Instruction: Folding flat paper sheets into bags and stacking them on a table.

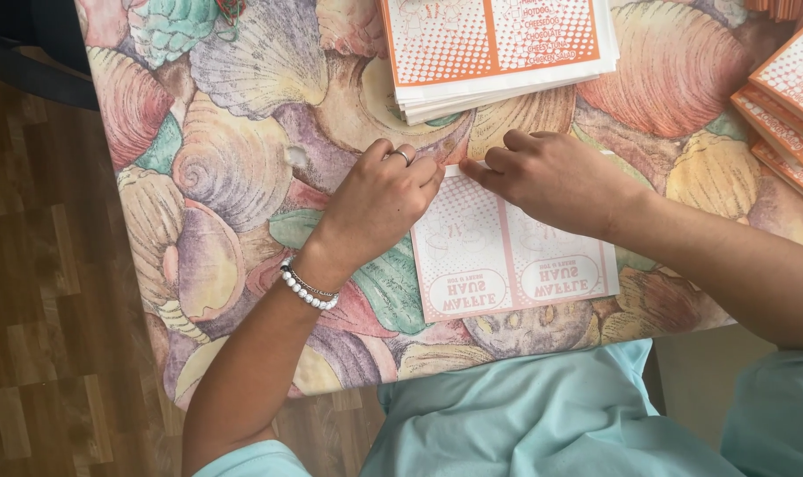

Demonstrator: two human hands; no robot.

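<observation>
A flat white paper sheet [507,256] with pale orange print lies on the seashell-patterned tablecloth [233,168] in front of me. My left hand [379,199], with a ring and a white bead bracelet, pinches the sheet's far left corner. My right hand [551,177] presses its fingertips on the far edge beside the left hand. Both hands meet at the sheet's top edge.
A thick stack of orange-and-white printed sheets [498,53] lies at the far side of the table. Several folded orange pieces [790,106] are piled at the right edge. Wooden floor [30,291] shows to the left. My light blue clothing [542,415] fills the bottom.
</observation>
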